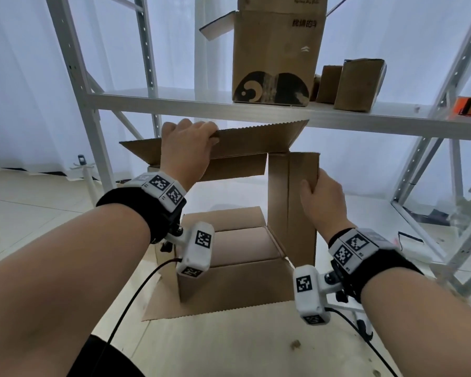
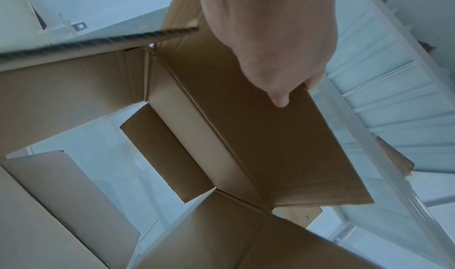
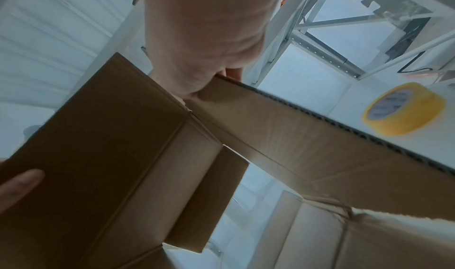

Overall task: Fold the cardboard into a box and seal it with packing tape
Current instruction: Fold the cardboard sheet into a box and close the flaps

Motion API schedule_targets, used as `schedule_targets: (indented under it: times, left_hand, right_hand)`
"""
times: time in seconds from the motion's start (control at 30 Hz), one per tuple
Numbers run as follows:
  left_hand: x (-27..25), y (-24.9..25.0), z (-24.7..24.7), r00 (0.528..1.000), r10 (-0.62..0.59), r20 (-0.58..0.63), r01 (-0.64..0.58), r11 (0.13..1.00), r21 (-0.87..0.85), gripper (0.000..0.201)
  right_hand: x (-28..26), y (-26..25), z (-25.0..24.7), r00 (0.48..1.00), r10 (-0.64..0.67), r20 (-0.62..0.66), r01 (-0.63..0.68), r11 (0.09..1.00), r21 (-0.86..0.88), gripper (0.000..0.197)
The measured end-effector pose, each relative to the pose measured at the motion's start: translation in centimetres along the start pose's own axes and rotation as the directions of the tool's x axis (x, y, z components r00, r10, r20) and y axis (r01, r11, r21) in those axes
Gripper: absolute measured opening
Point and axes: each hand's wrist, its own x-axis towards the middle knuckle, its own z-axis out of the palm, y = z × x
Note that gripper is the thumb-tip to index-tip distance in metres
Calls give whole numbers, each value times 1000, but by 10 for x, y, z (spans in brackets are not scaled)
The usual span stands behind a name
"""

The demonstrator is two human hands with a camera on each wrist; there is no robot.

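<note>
Nearest me, on the pale wooden tabletop (image 1: 229, 346), the plain brown corrugated cardboard box (image 1: 237, 270) stands opened into a tube, its near flap lying flat toward me and no bottom or top closed that I can see. My right hand (image 1: 324, 202) pinches the edge of the upright right-side flap, thumb on one face and fingers (image 3: 231, 72) behind; my left hand (image 1: 188, 148) curls its fingers over the serrated edge of the far flap. I judge the folding barely begun: flaps remain to be tucked, and sealing is untouched, since the yellow roll of packing tape (image 3: 406, 108) sits apart on the tabletop to my right. Farther off, on the white metal shelf (image 1: 174, 102), a tall brown carton (image 1: 275, 55) carries dark printed characters too blurred for me to read.
</note>
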Motion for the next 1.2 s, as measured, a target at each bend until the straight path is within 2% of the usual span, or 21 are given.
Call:
schedule_targets:
  times: [0.13, 0.23, 0.37, 0.43, 0.5, 0.53, 0.6, 0.67, 0.73, 0.77, 0.83, 0.9, 0.97, 1.07, 1.2]
  left_hand:
    - [2, -10, 0, 999, 11, 53, -11, 1000, 4, 24]
    - [1, -13, 1, 998, 11, 65, -11, 1000, 4, 25]
    - [-3, -14, 4, 999, 23, 29, -23, 1000, -22, 25]
    - [-4, -11, 5, 999, 38, 11, -37, 998, -45, 26]
    - [-3, -7, 5, 999, 46, 5, -46, 996, -73, 26]
    - [-1, -6, 5, 999, 47, 5, -46, 995, -89, 26]
    - [2, -4, 5, 999, 50, 5, -49, 992, -114, 26]
    - [5, -2, 4, 999, 53, -3, -53, 988, -144, 25]
    - [9, -1, 3, 998, 55, -10, -56, 982, -183, 25]
    - [10, -1, 2, 998, 56, -11, -57, 978, -200, 24]
    - [11, -1, 2, 999, 48, -9, -49, 973, -226, 23]
    - [13, -3, 2, 999, 42, -3, -41, 968, -248, 22]
    - [14, -6, 2, 999, 44, -1, -43, 963, -266, 21]
    - [14, -12, 4, 998, 51, -44, -62, 955, -289, 19]
    - [15, -12, 7, 984, 65, -163, -110, 952, -285, 18]
  right_hand:
    - [-6, 3, 12, 990, 21, 143, -4, 993, -119, 8]
    - [-4, -2, 15, 987, 52, 155, -36, 994, -108, 9]
    - [-3, -7, 15, 978, 89, 188, -95, 995, 20, 39]
    - [-4, -6, 17, 965, 67, 255, -82, 995, 52, 56]
    - [-5, -3, 20, 939, 70, 336, -123, 983, 139, 73]
    - [-5, -2, 22, 925, 81, 371, -163, 967, 195, 77]
    - [-6, 0, 26, 906, 71, 417, -189, 949, 251, 67]
    - [-3, 3, 27, 925, 23, 379, -88, 984, 156, 51]
    - [6, 7, 29, 974, 20, 227, -37, 997, 69, 38]
    - [12, 9, 29, 987, 59, 148, -70, 995, 70, 43]
    - [25, 11, 24, 990, 130, 56, -136, 984, 117, 65]
    - [36, 9, 15, 997, 52, 63, -59, 992, 116, 77]
    - [46, 9, 12, 994, -36, 107, 16, 984, 176, 69]
    - [50, 7, 15, 989, -9, 146, -35, 955, 295, 55]
    - [52, 7, 22, 994, 19, 107, -54, 938, 342, 56]
